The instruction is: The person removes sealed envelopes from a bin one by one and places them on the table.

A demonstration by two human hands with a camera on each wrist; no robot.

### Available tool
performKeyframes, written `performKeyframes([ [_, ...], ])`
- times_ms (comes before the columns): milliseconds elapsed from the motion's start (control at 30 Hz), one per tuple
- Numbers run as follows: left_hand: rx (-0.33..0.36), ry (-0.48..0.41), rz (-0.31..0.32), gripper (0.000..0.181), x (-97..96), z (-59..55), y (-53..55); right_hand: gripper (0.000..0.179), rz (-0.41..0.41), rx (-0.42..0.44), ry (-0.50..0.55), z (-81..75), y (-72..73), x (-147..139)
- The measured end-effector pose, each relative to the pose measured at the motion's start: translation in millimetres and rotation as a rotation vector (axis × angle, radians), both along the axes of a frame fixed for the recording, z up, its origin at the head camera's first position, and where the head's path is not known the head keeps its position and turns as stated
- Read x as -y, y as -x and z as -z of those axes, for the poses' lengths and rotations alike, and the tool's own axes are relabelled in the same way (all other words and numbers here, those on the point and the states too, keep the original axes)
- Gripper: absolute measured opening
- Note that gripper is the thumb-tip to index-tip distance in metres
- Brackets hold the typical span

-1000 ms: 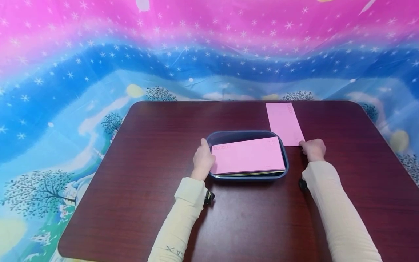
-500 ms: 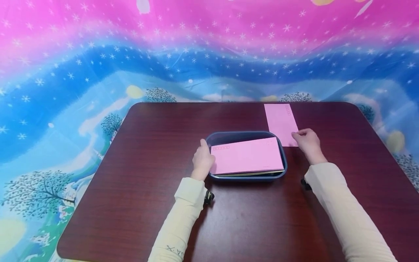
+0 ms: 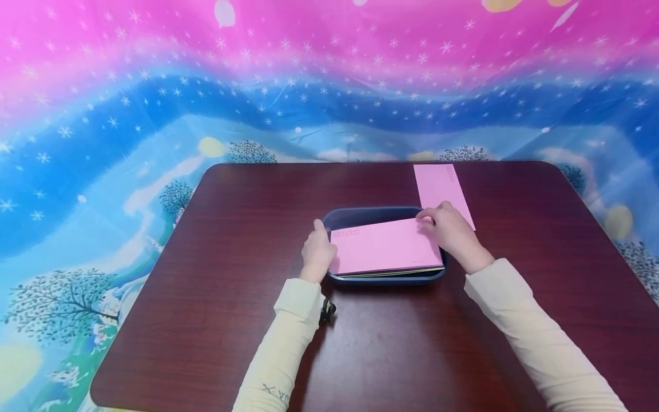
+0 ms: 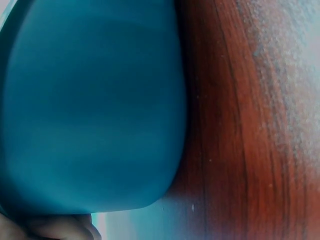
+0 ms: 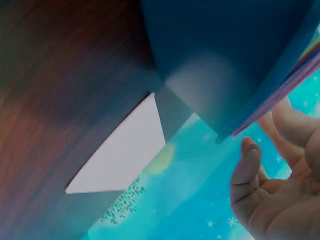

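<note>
A dark blue plastic bin (image 3: 386, 281) stands mid-table, holding a stack of envelopes with a pink envelope (image 3: 383, 249) on top. My left hand (image 3: 316, 252) grips the bin's left end, thumb at the rim; the left wrist view shows its fingers (image 4: 62, 229) by the wall. My right hand (image 3: 453, 232) is over the bin's right end, fingertips at the top envelope's far right corner. In the right wrist view its fingers are loosely bent and spread, close to the stack's edge. Another pink envelope (image 3: 437, 183) lies on the table behind it, partly covered by that hand.
The dark red-brown wooden table (image 3: 231, 229) has rounded corners. A patterned pink and blue cloth (image 3: 329, 86) hangs right behind its far edge. A black wrist camera (image 3: 328, 310) sits under the left sleeve.
My right hand has left the near right corner of the loose envelope and moved left over the bin. That envelope stays on the table. My left hand keeps its hold.
</note>
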State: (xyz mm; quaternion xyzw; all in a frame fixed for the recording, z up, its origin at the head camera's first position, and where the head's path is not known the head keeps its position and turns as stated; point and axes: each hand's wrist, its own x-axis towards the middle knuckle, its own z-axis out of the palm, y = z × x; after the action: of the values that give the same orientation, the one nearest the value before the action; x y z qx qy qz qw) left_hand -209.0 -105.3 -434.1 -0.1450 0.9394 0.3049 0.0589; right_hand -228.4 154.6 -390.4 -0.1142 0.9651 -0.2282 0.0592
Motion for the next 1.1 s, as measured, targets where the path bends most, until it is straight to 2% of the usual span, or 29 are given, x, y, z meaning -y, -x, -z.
performKeyframes([
  [167,0.007,0.006,-0.004,0.056,-0.2,-0.2,0.3,0.051,0.003,0.096,-0.02,-0.5,1.4,-2.3],
  [300,0.006,0.008,0.0,0.058,0.1,-0.4,-0.1,0.065,-0.005,0.123,-0.047,0.2,3.7,-4.3],
  [500,0.008,0.006,0.0,0.062,0.6,-0.5,-0.9,0.067,-0.001,0.133,-0.042,-0.1,5.6,-4.9],
  [633,0.001,0.011,0.007,0.061,0.1,0.0,0.2,0.056,0.01,0.103,-0.02,-0.8,7.3,-6.2],
  [867,0.003,0.014,0.001,0.063,0.7,0.4,0.1,0.015,-0.013,-0.014,0.047,-7.2,7.5,-10.8],
  [1100,0.024,0.013,-0.003,0.067,0.1,0.6,1.5,0.006,-0.05,-0.036,0.082,-14.4,8.0,-19.9],
])
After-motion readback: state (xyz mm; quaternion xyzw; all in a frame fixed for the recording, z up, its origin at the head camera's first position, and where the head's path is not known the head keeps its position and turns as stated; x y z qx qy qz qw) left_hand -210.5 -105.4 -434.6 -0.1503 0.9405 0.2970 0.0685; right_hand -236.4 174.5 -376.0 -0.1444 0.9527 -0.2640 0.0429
